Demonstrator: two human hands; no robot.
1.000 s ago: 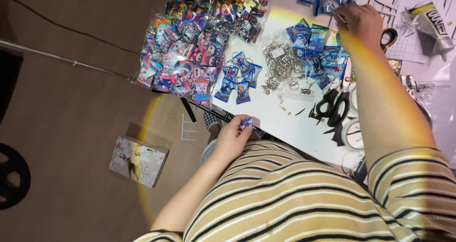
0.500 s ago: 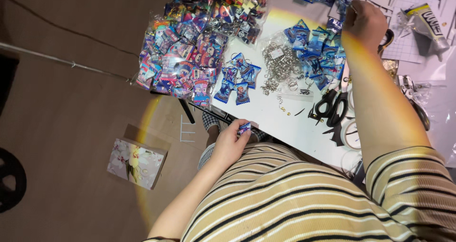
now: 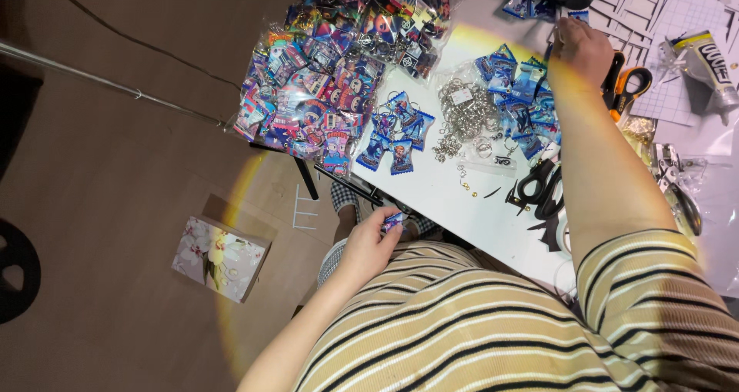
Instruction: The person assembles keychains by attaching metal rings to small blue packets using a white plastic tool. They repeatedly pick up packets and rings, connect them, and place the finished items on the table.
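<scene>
Flower-printed box (image 3: 221,257) lies on the brown floor, lower left, well apart from the work.

Clear bags of printed keychain charms (image 3: 339,76) heaped at the table's left corner, overhanging the edge. No change there over the last second.

Left hand (image 3: 369,242) low, off the white table (image 3: 446,196), just above the lap. Fingers curled shut around one small blue packaged charm (image 3: 395,221), pinched at thumb and fingertips. Same hold and nearly the same place as a second ago; only a slight drift.

Four loose blue charm packets (image 3: 396,134) fanned on the table near the heap. Beside them, a clear bag of metal key rings (image 3: 469,115).

Right hand (image 3: 581,49) is the one that has moved: from the pile of blue packets (image 3: 527,92) it has stretched farther out, toward the table's far edge. Fingers bunched and closed, fingertips down at something small; what is in them, I cannot tell. Judgement: the left keeps its charm waiting while the right fetches a part.

Black pliers (image 3: 539,188) lie under the forearm; orange-handled scissors (image 3: 631,84) just right of the hand.
</scene>
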